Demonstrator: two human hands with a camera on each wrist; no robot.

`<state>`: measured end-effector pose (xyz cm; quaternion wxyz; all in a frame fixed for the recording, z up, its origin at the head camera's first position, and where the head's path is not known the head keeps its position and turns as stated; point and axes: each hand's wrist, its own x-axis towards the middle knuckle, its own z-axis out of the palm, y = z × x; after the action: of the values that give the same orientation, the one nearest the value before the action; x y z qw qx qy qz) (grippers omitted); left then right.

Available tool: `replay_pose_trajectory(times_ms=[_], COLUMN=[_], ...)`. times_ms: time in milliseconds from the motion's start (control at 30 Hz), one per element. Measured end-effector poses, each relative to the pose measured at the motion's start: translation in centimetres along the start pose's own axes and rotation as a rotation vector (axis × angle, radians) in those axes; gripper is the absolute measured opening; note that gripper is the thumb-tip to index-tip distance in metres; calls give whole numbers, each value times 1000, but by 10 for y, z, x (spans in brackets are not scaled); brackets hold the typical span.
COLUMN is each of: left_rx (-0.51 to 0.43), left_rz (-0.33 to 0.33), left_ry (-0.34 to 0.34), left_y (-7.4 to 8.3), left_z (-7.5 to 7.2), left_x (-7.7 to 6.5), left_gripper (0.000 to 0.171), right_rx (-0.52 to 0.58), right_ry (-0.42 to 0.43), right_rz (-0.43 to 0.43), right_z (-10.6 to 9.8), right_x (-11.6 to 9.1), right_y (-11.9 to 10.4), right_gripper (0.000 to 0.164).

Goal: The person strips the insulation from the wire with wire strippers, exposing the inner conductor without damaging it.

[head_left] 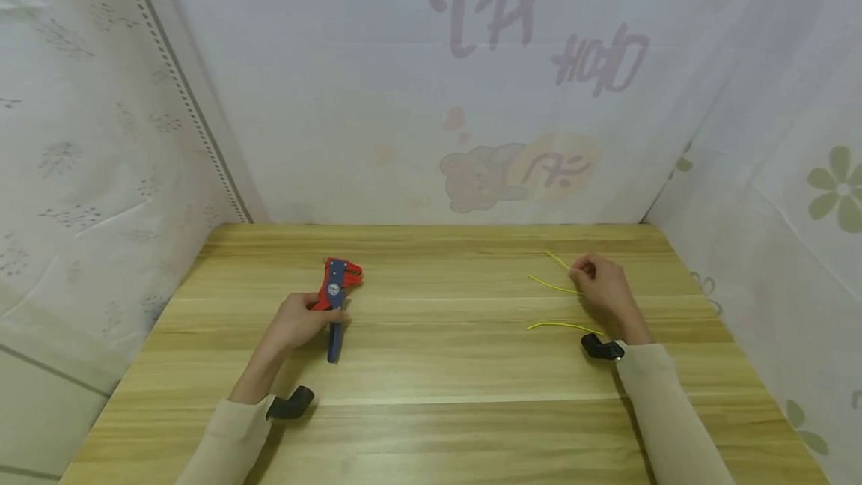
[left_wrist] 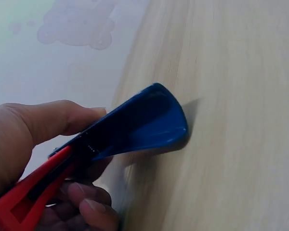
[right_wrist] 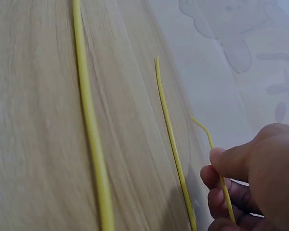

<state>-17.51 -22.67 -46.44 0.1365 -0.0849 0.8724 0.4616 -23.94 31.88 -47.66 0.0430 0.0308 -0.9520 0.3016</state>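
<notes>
My left hand [head_left: 299, 320] grips a red and blue wire stripper [head_left: 334, 283] over the left part of the table, its jaws pointing away from me. In the left wrist view the blue handle [left_wrist: 149, 120] juts out past the thumb, with fingers curled below it. On the right, my right hand [head_left: 604, 287] pinches a thin yellow wire [head_left: 557, 260] between thumb and fingers; its far end sticks out beyond the fingertips. Two more yellow wires lie on the table: a middle wire [head_left: 548, 285], running partly behind the hand, and a nearer wire [head_left: 562, 325] close to the wrist.
The wooden table [head_left: 431, 365] ends at a pale printed cloth wall [head_left: 350, 96] at the back, with similar cloth on both sides. Black wrist cameras [head_left: 291, 403] sit at both sleeve cuffs.
</notes>
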Motion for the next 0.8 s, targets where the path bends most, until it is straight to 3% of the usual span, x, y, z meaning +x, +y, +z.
replay_pose_trajectory(times_ms=[333,800], left_rx=[-89,-199], left_rz=[9,29], left_ry=[40,24], left_y=[-3,-3], left_z=[9,16], left_x=[5,4], left_gripper=[36,42], right_rx=[19,39], right_ry=[-3,-24], right_rz=[15,40], right_z=[7,10], right_x=[-1,1], right_y=[-7,-20], right_gripper=[27,24])
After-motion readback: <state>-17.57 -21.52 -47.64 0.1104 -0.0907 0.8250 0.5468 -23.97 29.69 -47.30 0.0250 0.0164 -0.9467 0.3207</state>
